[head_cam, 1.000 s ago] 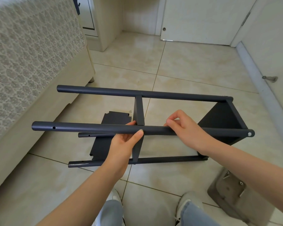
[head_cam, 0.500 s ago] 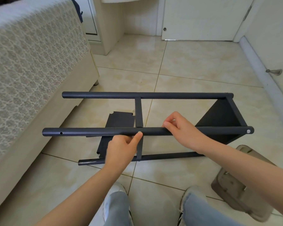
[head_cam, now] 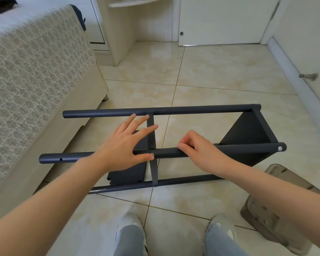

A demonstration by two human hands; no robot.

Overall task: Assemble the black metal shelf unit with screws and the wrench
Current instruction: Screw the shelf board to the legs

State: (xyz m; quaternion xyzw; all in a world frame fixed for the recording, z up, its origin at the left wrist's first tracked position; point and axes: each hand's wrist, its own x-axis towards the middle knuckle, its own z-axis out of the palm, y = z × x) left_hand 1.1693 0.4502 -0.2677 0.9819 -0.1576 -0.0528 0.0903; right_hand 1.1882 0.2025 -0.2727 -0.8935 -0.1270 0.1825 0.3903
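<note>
The black metal shelf frame (head_cam: 192,110) lies on its side on the tiled floor, its tubes running left to right. A thin cross bar (head_cam: 151,133) joins the tubes at mid-length, and a black shelf panel (head_cam: 248,130) closes the right end. My right hand (head_cam: 201,152) grips the near upper tube (head_cam: 248,147) just right of the cross bar. My left hand (head_cam: 126,145) hovers over the frame with fingers spread, thumb by a silver screw (head_cam: 152,154) at the joint. A loose black panel (head_cam: 129,172) lies on the floor under the frame.
A bed with a lace-patterned cover (head_cam: 35,80) runs along the left, close to the frame's left end. A grey plastic stool (head_cam: 277,209) lies tipped at the lower right. My shoes (head_cam: 129,222) are just below the frame. Cabinets and a white door (head_cam: 220,21) stand at the back.
My left hand has let go of the near tube, opened, and lifted over the frame toward the far tube. My right hand keeps its grip. The view has tilted upward.
</note>
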